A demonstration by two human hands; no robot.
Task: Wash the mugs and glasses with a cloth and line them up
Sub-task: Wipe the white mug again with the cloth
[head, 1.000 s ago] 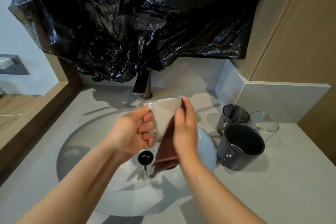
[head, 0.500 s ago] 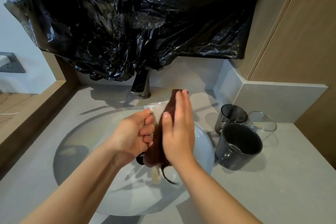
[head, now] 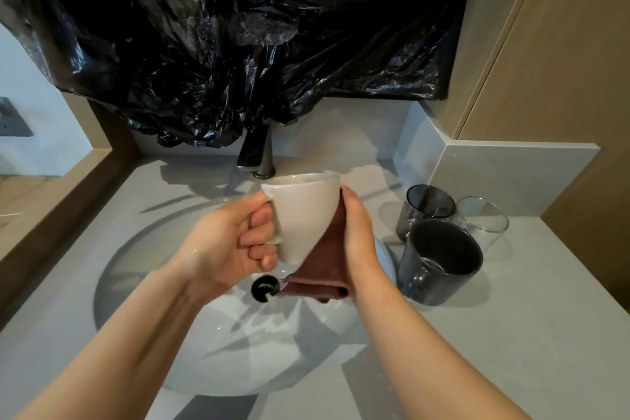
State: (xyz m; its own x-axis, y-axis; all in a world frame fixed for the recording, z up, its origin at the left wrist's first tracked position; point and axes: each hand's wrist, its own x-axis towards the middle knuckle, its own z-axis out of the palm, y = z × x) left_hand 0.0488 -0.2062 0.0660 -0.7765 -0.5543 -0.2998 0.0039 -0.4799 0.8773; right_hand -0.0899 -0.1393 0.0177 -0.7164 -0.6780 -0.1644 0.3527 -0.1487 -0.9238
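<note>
Over the sink basin (head: pixel 143 269) I hold a white mug (head: pixel 303 211) upright. My left hand (head: pixel 231 245) grips its handle, fingers curled through it. My right hand (head: pixel 358 235) presses a brown cloth (head: pixel 327 262) against the mug's right side; the cloth hangs folded below the mug. On the counter to the right stand a dark grey mug (head: pixel 439 259), a smoked glass (head: pixel 426 208) behind it and a clear glass (head: pixel 484 218) at its right.
A dark faucet (head: pixel 255 157) rises behind the mug, under a crumpled black plastic sheet (head: pixel 238 34) that covers the wall. The black drain plug (head: pixel 262 288) sits in the basin. A wooden ledge (head: pixel 58 201) runs along the left; the grey counter (head: pixel 511 334) extends right.
My right hand with the cloth has slid from over the mug's front to its right side and lower, uncovering the white mug. The left hand keeps its grip on the handle.
</note>
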